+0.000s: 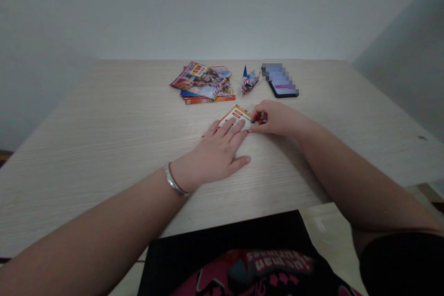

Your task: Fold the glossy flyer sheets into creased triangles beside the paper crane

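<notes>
A small printed sheet of paper [235,113], white with orange edges and red labels, lies on the table in front of me. My left hand [222,148] rests flat on it, fingers spread, covering its lower part. At the sheet's right side, my right hand [274,118] pinches a corner or edge of the paper between thumb and fingers; a bit of coloured print shows inside the curled fingers. Just beyond stands a folded paper figure [249,81] with a pointed blue tip, its shape like a paper crane.
Behind the sheet to the left is a pile of colourful printed leaflets [203,81]. A phone [280,81] with its screen lit lies at the back right. The pale wooden table [114,115] meets a white wall at its far edge.
</notes>
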Motion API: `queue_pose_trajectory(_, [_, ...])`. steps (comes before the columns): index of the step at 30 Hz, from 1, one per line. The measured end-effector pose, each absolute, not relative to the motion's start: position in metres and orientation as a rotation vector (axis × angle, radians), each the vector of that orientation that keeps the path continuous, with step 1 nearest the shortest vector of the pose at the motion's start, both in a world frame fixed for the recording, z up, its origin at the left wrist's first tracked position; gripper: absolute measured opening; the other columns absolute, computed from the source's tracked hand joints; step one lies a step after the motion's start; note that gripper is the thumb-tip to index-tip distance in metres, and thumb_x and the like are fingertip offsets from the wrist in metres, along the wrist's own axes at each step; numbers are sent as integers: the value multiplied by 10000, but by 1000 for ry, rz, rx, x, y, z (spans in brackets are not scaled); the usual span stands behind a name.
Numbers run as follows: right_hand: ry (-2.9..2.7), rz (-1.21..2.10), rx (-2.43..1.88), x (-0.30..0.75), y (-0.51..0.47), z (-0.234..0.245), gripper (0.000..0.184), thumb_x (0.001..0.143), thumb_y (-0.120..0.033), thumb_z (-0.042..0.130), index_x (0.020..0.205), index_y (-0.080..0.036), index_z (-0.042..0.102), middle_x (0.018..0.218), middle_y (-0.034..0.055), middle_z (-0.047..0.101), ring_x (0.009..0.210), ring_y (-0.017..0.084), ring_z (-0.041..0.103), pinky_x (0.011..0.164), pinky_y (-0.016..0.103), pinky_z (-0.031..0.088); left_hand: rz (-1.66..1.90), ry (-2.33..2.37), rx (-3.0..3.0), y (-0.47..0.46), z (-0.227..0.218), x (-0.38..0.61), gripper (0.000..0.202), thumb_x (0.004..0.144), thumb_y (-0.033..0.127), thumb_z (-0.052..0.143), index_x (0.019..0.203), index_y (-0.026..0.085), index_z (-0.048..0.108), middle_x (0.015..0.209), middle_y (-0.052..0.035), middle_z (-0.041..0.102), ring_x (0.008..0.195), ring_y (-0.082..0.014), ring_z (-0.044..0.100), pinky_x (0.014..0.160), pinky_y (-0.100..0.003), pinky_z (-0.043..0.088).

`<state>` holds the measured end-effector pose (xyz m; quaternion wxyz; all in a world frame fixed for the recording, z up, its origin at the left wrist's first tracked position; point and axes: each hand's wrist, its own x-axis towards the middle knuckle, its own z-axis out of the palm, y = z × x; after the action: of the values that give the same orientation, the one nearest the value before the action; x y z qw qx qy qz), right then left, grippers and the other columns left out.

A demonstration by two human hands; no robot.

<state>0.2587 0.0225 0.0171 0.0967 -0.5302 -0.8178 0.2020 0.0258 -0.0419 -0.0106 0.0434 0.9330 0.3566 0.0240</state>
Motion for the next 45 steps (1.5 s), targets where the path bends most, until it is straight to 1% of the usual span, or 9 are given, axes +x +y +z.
queue_pose_trajectory(8, [-2407,759,-1793,264,23,25,204,771,-373,843,849,-229,722,822,23,754,728,188,651,661,319,446,-15,1090,2824,-42,-5,28,766,1057,630,397,1623,113,393,1755,-206,254,1643,-391,200,1323,-603,157])
queue_pose_trajectory(18, [-2462,690,-2043,289,26,40,245,723,-434,877,721,-241,725,747,39,757,684,214,655,615,352,434,-10,1083,2821,-42,-4,29,738,1066,620,382,1593,105,427,1740,-219,287,1628,-408,238,1309,-610,194])
queue_pose_trajectory(23, [-2477,651,-2103,310,32,39,244,686,-439,887,717,-242,746,725,34,759,655,205,656,598,344,448,43,1071,2841,-42,-8,29,731,1059,626,392,1582,118,434,1742,-211,291,1628,-407,236,1311,-603,186])
queue_pose_trajectory(26, [-2505,745,-2066,324,37,36,223,700,-419,869,778,-237,766,771,27,775,692,199,675,614,328,459,56,1068,2833,-41,-9,28,723,1061,627,371,1581,130,433,1745,-210,281,1628,-408,235,1307,-619,184])
queue_pose_trajectory(31, [-2416,887,-1993,331,39,37,56,777,-212,770,829,-204,752,801,40,771,716,179,662,694,330,487,31,1062,2820,-41,-10,27,741,1061,640,362,1591,126,417,1749,-210,269,1631,-405,230,1306,-621,197])
queue_pose_trajectory(32, [-2380,852,-1990,328,39,38,22,796,-215,758,812,-208,744,782,39,762,705,181,656,688,334,483,45,1062,2824,-41,-11,27,743,1059,645,364,1590,128,419,1748,-210,271,1630,-405,233,1304,-623,202])
queue_pose_trajectory(35, [-2230,702,-1914,311,35,37,96,832,-280,767,777,-223,712,756,35,738,690,184,640,660,335,466,88,1067,2838,-41,-12,27,735,1062,643,364,1591,137,427,1742,-208,288,1628,-404,242,1302,-628,197])
queue_pose_trajectory(39, [-2253,1008,-1776,282,25,30,97,828,-301,782,817,-238,709,746,8,732,686,177,642,653,326,470,76,1060,2853,-43,-10,28,691,1069,611,379,1603,176,438,1740,-194,308,1630,-396,242,1307,-618,179])
queue_pose_trajectory(45, [-2423,943,-1692,270,20,26,82,820,-288,778,793,-244,714,685,-17,680,638,156,582,630,313,429,-10,1054,2814,-39,1,26,676,1081,600,370,1627,206,425,1759,-162,271,1639,-362,235,1322,-572,173])
